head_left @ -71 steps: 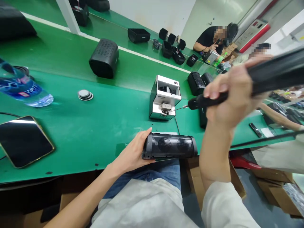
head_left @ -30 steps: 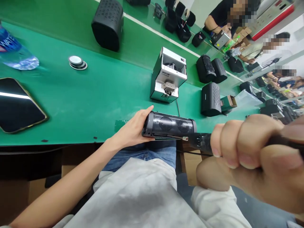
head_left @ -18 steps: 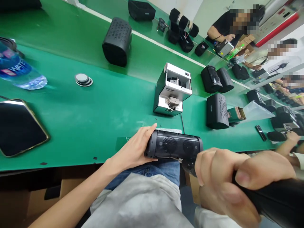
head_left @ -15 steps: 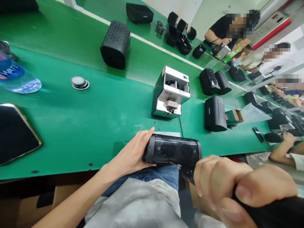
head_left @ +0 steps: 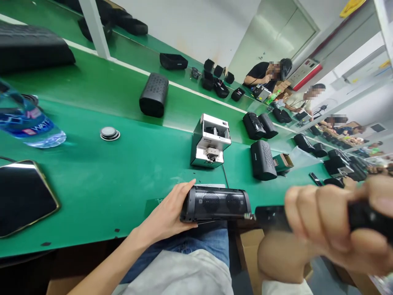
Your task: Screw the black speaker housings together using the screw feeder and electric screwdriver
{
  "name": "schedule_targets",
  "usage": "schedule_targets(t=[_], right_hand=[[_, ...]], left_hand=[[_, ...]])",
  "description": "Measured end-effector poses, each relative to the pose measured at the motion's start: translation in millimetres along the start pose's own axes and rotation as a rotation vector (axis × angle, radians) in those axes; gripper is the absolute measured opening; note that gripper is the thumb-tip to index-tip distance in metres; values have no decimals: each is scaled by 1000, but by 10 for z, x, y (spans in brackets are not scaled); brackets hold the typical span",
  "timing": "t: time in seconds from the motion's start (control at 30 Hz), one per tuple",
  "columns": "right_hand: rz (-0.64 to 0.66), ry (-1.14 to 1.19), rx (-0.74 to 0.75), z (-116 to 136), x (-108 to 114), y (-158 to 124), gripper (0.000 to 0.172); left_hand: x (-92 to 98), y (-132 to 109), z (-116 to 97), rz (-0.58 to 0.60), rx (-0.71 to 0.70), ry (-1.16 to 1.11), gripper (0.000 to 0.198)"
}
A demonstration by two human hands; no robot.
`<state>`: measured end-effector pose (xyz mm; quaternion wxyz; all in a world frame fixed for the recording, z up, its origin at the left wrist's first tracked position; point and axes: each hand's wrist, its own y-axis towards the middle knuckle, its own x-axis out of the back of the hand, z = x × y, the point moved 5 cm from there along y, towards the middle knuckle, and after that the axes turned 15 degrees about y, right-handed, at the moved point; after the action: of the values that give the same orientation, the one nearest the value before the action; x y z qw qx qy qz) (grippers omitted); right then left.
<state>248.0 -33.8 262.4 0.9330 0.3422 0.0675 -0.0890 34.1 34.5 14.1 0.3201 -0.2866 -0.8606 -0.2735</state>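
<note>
Clasping the speaker: our left grip (head_left: 173,215) wraps the left end of the black speaker (head_left: 217,203), digits showing along its far and near sides.
Holding the driver: our right grip (head_left: 331,221) is curled firmly round a black driver (head_left: 273,217); blur softens the fingers.
Speaker's place: we have it at the near edge of the green desk (head_left: 123,176), between our two hands, just above our jeans (head_left: 211,241).
Speaker's long axis: it runs left to right, roughly along the desk edge, with two perforated rounds facing up at us.
Bit and speaker: from the right grip the speaker lies to the left; the driver's bit (head_left: 250,216) points that way and sits at the speaker's near right corner. We cannot tell whether they touch.
Nearer hand: the left, already in contact; the right stays apart from the casing, with the driver bridging between.
Desk around: a white-fronted machine (head_left: 211,141) stands beyond the speaker, a phone (head_left: 26,198) and bottle (head_left: 32,119) lie well left, and a patterned speaker (head_left: 263,159) stands right.
Room: co-workers (head_left: 264,76) sit farther along the desk, near a pale wall.
</note>
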Motion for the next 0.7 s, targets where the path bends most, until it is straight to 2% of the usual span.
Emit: schedule_targets(t=[0.1, 0.17, 0.27, 0.37, 0.43, 0.7], right_hand=[[-34, 64, 159, -138, -3, 473, 35], [-91, 127, 252, -361, -41, 774, 33], [-149, 100, 270, -781, -113, 1074, 28], [-178, 44, 210, -1097, -136, 1199, 26], [-191, 34, 167, -1204, -128, 1230, 27], [-211, 73, 164, -1240, -91, 1229, 27]], left_hand=[[28, -2, -9, -3, -23, -2, 142], [38, -3, -8, -12, -26, -3, 142], [30, -5, -1, -20, -15, -3, 143], [20, -8, 2, -28, -6, 3, 142], [20, -12, 5, -32, -7, 4, 141], [17, -17, 24, -1, -6, 10, 136]])
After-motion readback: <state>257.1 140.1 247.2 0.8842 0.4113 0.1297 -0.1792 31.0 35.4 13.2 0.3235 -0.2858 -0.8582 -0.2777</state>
